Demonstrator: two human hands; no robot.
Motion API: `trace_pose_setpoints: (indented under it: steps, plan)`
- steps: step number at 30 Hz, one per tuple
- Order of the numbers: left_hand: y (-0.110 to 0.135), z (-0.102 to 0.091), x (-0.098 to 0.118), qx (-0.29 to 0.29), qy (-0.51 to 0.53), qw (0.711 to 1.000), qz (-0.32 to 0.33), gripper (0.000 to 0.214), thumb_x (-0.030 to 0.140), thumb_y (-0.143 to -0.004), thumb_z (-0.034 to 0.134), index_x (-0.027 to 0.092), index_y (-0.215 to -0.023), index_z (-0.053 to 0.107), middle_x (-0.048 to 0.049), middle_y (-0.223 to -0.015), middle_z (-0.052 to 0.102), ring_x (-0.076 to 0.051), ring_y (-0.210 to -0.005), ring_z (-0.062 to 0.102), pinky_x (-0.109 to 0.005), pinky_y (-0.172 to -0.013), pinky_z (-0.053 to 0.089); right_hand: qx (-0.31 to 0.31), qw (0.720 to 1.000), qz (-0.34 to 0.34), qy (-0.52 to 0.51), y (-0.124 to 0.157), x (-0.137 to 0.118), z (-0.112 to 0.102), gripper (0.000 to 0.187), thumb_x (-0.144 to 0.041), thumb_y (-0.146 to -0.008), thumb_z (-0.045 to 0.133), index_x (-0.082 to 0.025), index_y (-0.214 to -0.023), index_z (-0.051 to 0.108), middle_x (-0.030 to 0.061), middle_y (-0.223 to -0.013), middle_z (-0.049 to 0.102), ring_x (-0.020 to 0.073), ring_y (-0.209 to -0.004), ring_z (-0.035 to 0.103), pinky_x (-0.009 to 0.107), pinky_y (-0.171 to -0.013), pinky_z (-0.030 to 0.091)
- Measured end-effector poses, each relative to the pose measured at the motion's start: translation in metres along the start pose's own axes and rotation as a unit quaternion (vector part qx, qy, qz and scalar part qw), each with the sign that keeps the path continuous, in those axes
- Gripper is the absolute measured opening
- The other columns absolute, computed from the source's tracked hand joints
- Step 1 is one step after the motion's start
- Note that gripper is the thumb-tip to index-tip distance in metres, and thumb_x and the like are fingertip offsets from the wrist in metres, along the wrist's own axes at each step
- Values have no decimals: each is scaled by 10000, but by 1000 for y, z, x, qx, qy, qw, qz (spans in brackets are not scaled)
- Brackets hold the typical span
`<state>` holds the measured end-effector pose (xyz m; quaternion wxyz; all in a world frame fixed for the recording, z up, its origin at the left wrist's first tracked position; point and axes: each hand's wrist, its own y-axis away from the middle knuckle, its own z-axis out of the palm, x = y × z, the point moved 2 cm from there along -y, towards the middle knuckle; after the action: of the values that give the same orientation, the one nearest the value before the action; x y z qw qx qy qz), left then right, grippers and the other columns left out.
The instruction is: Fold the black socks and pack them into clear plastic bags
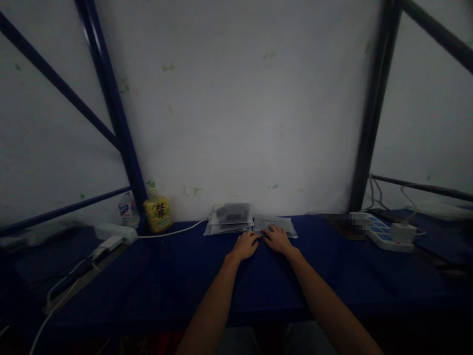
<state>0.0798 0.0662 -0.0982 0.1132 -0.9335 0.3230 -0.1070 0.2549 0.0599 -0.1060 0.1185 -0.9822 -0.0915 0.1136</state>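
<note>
The flat, clear plastic sleeve (276, 224) lies under my right fingertips (275, 231); a pile of plastic packets (229, 220), dark-topped and slightly uneven, sits just left of it.

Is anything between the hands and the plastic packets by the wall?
Nothing visible: the right hand rests on the flat packet, and the left hand sits just before the stacked packets.

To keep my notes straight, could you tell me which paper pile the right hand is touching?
The flat pile on the right: the right hand rests on it. The taller pile, topped by a dark packet, stands left of it.
</note>
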Motion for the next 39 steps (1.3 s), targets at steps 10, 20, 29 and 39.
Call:
trace_pose_setpoints:
  steps: [10,20,29,39]
  plan:
    - [2,-2,7,-12,-10,1000,1,368,310,-921,406,303,-1273,514,-50,-1275,503,-228,-1159,488,-386,-968,415,-11,1000,-8,6,2,-2,-2,463,-437,-924,394,-312,-1367,448,115,-1474,349,310,-1359,266,527,-1061,161]
    - [2,-5,9,-21,-18,1000,-1,383,292,-915,393,287,-1279,511,-51,-1297,494,-227,-1167,482,-365,-970,416,-9,1000,-9,5,4,-4,-5,460,-435,-923,394,-303,-1360,456,127,-1479,340,315,-1363,260,529,-1061,162]
    - [3,-7,10,-25,-1,1000,-8,387,273,-909,403,287,-1278,515,-55,-1304,494,-232,-1189,470,-382,-985,403,-17,1000,0,2,5,-7,-9,466,-444,-929,391,-317,-1375,439,111,-1487,331,312,-1368,250,525,-1063,162]
    - [1,-6,9,-20,-5,1000,-2,371,267,-914,420,276,-1271,523,-56,-1284,508,-221,-1177,488,-376,-1007,394,-11,1000,-7,1,5,-7,-10,459,-434,-927,392,-302,-1362,459,130,-1476,344,331,-1361,264,542,-1050,173]
